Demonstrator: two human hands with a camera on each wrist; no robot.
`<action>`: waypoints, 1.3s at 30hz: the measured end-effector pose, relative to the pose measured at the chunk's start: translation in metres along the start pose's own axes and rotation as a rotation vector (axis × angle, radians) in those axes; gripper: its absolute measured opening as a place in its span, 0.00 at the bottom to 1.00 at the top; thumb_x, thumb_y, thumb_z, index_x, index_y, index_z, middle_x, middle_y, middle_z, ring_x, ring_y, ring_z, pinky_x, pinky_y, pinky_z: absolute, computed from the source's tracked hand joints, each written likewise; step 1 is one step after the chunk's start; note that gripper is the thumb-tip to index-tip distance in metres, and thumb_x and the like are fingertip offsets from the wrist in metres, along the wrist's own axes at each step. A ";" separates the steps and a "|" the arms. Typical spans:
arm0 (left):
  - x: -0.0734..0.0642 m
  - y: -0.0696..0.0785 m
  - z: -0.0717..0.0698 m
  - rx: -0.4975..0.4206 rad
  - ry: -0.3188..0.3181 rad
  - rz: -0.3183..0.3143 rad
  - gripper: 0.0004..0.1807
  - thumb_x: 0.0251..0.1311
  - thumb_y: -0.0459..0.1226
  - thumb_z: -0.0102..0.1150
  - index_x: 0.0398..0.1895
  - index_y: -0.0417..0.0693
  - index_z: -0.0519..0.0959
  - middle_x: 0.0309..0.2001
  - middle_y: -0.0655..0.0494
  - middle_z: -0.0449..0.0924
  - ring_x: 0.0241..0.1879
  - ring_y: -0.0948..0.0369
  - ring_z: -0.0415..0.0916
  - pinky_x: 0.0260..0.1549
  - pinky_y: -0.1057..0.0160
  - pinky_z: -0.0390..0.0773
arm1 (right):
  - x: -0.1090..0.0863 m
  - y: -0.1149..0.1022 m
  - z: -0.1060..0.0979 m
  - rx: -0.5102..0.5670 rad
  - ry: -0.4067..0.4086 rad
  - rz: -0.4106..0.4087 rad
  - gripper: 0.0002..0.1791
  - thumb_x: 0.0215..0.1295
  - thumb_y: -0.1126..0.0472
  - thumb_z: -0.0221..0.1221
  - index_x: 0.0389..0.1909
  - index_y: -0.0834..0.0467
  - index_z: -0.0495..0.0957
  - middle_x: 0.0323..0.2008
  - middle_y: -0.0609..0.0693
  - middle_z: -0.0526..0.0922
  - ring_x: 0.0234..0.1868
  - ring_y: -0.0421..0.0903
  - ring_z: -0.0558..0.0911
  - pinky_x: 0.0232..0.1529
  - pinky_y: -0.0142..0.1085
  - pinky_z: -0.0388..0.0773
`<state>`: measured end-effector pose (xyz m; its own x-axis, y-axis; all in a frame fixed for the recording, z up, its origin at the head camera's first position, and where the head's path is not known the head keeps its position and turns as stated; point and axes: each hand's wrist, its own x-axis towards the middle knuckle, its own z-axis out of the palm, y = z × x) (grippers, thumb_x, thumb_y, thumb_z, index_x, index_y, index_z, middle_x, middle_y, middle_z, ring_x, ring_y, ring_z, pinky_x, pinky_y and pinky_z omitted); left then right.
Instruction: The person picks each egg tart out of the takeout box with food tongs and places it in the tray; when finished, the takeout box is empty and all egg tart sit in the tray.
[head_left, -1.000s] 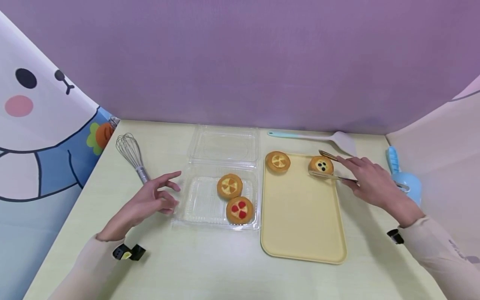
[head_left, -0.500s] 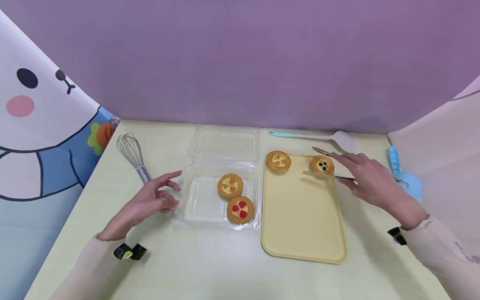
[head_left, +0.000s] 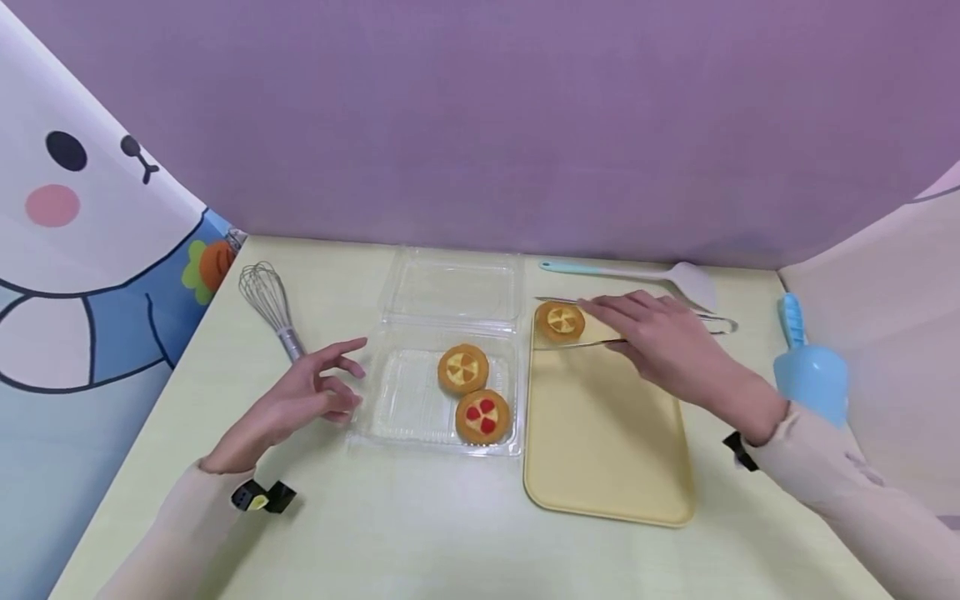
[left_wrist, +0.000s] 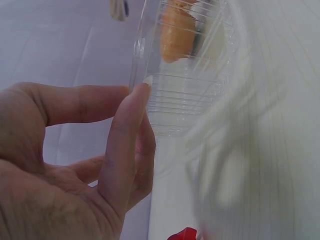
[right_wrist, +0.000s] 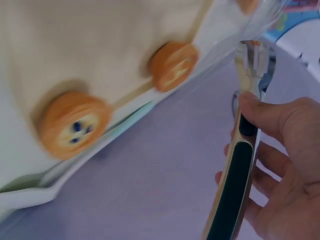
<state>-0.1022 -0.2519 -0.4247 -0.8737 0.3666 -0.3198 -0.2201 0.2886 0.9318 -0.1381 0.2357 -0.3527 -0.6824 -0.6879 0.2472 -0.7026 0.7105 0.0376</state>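
My right hand (head_left: 663, 342) grips metal tongs (right_wrist: 232, 190) with dark grip pads. In the head view the tongs stand spread, one arm on each side of the tart with orange wedges (head_left: 561, 322) at the tray's far left corner. A tart with dark dots (right_wrist: 77, 125) sits beyond it in the right wrist view; my right hand hides it in the head view. My left hand (head_left: 296, 396), its fingers loosely bent and apart, is at the left edge of the clear plastic box (head_left: 401, 400). In that box lie a wedge-topped tart (head_left: 462, 369) and a red-dotted tart (head_left: 482, 417).
The yellow tray (head_left: 607, 467) is to the right of the box, whose lid (head_left: 453, 287) lies folded back. A whisk (head_left: 270, 308) rests at the left, a spatula (head_left: 693, 283) along the back, and a blue scoop (head_left: 812, 371) by the right wall.
My right hand has drawn the tongs off the dark-dotted tart and moved them left, to either side of the wedge-topped tart on the tray. My left hand stays in place.
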 end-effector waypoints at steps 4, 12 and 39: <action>0.001 0.001 -0.001 0.006 -0.001 0.005 0.51 0.55 0.18 0.52 0.85 0.43 0.49 0.60 0.32 0.66 0.38 0.61 0.83 0.36 0.60 0.89 | 0.021 -0.020 0.001 -0.029 -0.040 -0.073 0.34 0.67 0.59 0.68 0.74 0.50 0.72 0.65 0.50 0.83 0.62 0.53 0.82 0.50 0.51 0.83; 0.003 0.002 0.000 0.017 -0.004 -0.001 0.50 0.55 0.18 0.50 0.84 0.43 0.49 0.61 0.29 0.65 0.39 0.59 0.84 0.37 0.60 0.89 | 0.049 -0.044 0.012 -0.065 -0.141 -0.191 0.33 0.71 0.57 0.65 0.76 0.49 0.70 0.66 0.47 0.82 0.65 0.51 0.80 0.56 0.48 0.83; -0.002 0.003 0.002 0.009 0.008 -0.012 0.50 0.56 0.18 0.52 0.84 0.43 0.49 0.60 0.30 0.65 0.39 0.59 0.85 0.37 0.60 0.90 | 0.072 -0.065 0.039 0.007 -0.194 -0.254 0.33 0.69 0.56 0.67 0.75 0.52 0.71 0.64 0.48 0.83 0.60 0.48 0.83 0.51 0.45 0.87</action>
<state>-0.1004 -0.2505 -0.4217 -0.8747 0.3556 -0.3292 -0.2263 0.3008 0.9265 -0.1494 0.1340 -0.3754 -0.5099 -0.8592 0.0418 -0.8565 0.5116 0.0681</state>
